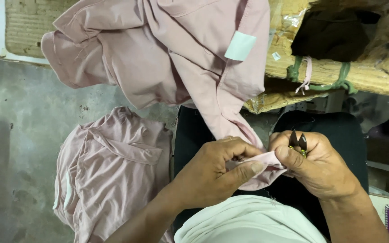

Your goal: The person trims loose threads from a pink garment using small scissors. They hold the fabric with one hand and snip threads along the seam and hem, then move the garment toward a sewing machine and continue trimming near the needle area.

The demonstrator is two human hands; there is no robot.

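Pink garment (190, 58) hem is pinched taut at lower centre between left hand (212, 173) and right hand (318, 168), whose closed fingers also grip thread snips (298, 141), blades up.

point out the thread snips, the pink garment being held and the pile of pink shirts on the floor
thread snips (299, 141), head view, on the dark blades
pink garment (194, 58), head view, on its hanging body
pile of pink shirts (109, 171), head view, on the top shirt
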